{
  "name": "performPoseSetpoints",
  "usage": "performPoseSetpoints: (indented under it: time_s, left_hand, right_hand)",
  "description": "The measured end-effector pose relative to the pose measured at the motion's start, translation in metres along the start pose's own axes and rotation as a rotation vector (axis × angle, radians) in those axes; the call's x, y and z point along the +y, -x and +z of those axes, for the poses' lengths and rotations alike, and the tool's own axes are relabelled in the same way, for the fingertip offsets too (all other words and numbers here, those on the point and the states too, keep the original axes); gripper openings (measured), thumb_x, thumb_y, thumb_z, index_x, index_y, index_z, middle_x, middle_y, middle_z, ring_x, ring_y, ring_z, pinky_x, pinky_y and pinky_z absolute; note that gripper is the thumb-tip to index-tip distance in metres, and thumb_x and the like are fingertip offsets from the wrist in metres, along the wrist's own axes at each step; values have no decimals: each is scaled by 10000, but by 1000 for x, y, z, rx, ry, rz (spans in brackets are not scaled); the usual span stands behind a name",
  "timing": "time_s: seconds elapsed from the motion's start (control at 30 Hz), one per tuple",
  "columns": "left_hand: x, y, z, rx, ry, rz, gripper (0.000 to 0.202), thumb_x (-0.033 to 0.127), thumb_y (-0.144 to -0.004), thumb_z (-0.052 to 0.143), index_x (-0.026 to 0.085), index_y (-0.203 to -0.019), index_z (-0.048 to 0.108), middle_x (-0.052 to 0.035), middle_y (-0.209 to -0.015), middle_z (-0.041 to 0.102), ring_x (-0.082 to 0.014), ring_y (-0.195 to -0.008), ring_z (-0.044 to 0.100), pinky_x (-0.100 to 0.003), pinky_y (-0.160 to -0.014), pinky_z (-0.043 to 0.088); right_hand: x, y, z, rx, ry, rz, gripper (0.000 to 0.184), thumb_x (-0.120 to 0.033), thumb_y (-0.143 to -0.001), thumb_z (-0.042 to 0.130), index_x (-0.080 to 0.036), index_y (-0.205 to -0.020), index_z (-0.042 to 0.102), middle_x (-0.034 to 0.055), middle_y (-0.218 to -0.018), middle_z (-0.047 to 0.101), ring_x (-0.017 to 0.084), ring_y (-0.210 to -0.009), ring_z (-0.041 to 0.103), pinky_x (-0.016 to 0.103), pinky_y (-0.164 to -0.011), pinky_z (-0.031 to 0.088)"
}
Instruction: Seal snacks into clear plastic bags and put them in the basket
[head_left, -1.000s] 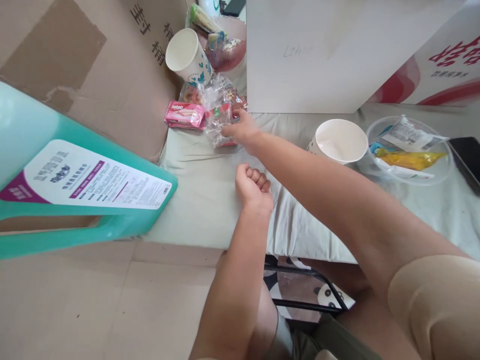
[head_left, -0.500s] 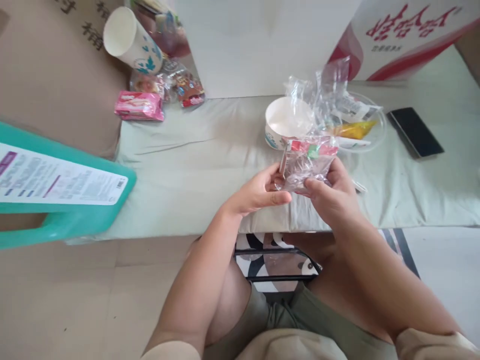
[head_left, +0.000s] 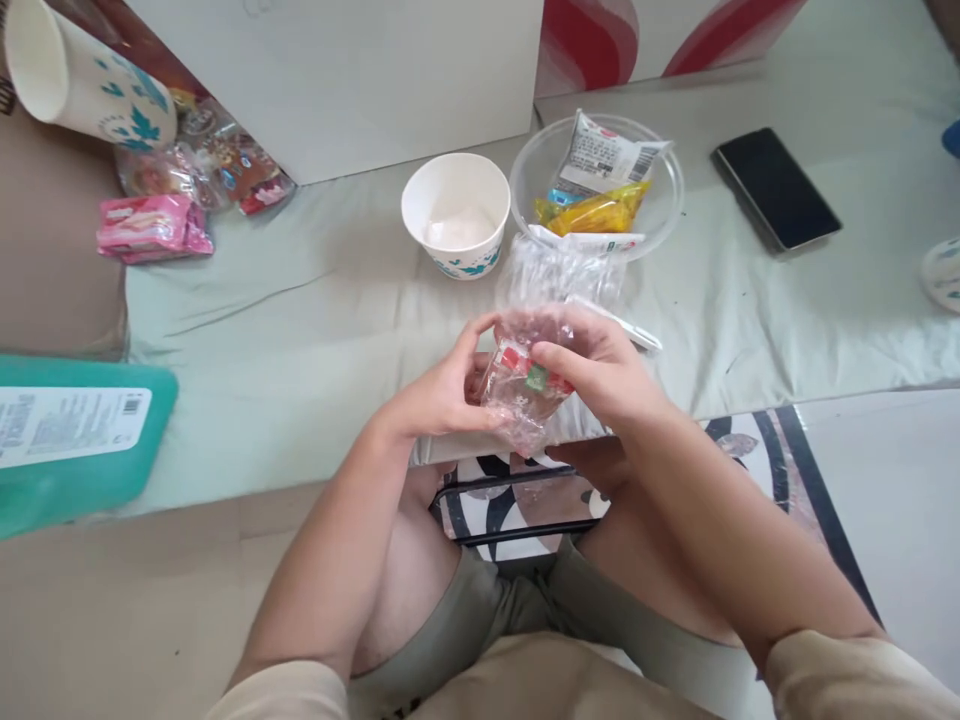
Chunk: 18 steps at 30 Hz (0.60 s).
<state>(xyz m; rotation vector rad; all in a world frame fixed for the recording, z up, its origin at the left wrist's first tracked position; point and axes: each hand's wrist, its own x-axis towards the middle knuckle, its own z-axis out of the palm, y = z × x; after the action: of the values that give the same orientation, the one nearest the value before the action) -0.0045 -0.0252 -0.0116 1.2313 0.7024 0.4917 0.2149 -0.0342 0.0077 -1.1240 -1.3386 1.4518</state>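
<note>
A clear plastic snack bag (head_left: 529, 385) with red and green print is gripped between both my hands over the front edge of the cloth-covered surface (head_left: 315, 330). My left hand (head_left: 442, 395) pinches its left side. On the bag's right side, my right hand (head_left: 600, 375) has thumb and fingers closed over it. Just beyond stands a white paper bowl (head_left: 455, 212) with blue leaf print. A clear plastic bowl (head_left: 667, 190) beside it holds a white packet and a yellow packet.
A black phone (head_left: 775, 188) lies at the right. At far left are a pink wafer pack (head_left: 146, 226), more wrapped snacks (head_left: 217, 170) and a tipped paper cup (head_left: 82, 75). A teal plastic stool (head_left: 75, 440) sticks in from the left. A white box (head_left: 360, 70) stands behind.
My right hand took the clear bag from the far-left pile and brought it in front of me. My left hand unclenched and gripped it too. The view swung right and down.
</note>
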Motion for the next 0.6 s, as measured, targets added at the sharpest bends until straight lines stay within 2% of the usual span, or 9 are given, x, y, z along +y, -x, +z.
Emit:
performPoseSetpoints:
  time_s: [0.07, 0.1, 0.17, 0.23, 0.33, 0.43, 0.53, 0.6]
  left_hand:
    - [-5, -3, 0, 16, -43, 19, 1091, 372, -796, 848, 432, -1613, 128, -44, -1160, 707, -202, -908, 738, -350, -797, 615]
    - [-7, -5, 0, 48, -69, 52, 1056, 399, -807, 838, 447, -1609, 152, -48, -1216, 690, -204, -938, 730, -363, -823, 613]
    - [-11, -8, -1, 138, -120, 141, 931, 447, -809, 831, 449, -1567, 290, -59, -1387, 612, -228, -1070, 700, -394, -914, 598]
    - [-13, -10, -2, 218, -160, 229, 785, 464, -817, 821, 421, -1489, 417, -54, -1484, 534, -245, -1193, 650, -407, -994, 566]
    - [-14, -11, -2, 285, -194, 309, 550, 470, -859, 772, 347, -1340, 537, -51, -1440, 552, -231, -1225, 617, -369, -1002, 541]
    - [-13, -8, -5, 365, -215, 291, 354, 496, -890, 719, 281, -1157, 628, -43, -1241, 642, -193, -1080, 633, -316, -919, 536]
    - [-11, -3, -11, 460, -196, 275, 364, 563, -835, 749, 264, -1030, 679, -19, -997, 645, -151, -852, 603, -276, -749, 517]
    - [-9, 0, -14, 502, -108, 277, 449, 677, -809, 715, 257, -959, 678, -3, -855, 594, -127, -692, 538, -264, -602, 463]
  right_hand:
    - [1, 1, -2, 1, 107, -155, 183, -320, -905, 657, -245, -1004, 791, 56, -1127, 786, 222, -1023, 737, 414, -945, 599]
    - [2, 1, -2, 3, 167, -254, 165, -279, -901, 647, -250, -958, 800, 52, -1146, 787, 228, -1086, 728, 434, -1018, 573]
    - [6, 3, -3, 16, 301, -429, 197, -196, -879, 631, -268, -935, 806, 36, -1191, 781, 241, -1222, 684, 474, -1143, 498]
    - [8, 4, -3, 31, 440, -514, 278, -146, -874, 584, -285, -966, 807, 22, -1260, 760, 248, -1334, 619, 508, -1219, 422]
    - [9, 7, 1, 39, 577, -521, 332, -168, -894, 530, -292, -1038, 803, 20, -1390, 696, 265, -1438, 530, 552, -1266, 347]
    - [7, 8, 3, 58, 597, -494, 295, -264, -934, 519, -277, -1026, 799, 39, -1446, 653, 294, -1459, 503, 569, -1252, 353]
    - [9, 5, -5, 223, 663, -406, 270, -293, -948, 505, -240, -948, 770, 98, -1268, 716, 293, -1264, 633, 541, -1138, 467]
    - [15, 2, -15, 390, 802, -304, 230, -273, -906, 538, -209, -1002, 738, 140, -1146, 717, 314, -1140, 656, 554, -1065, 492]
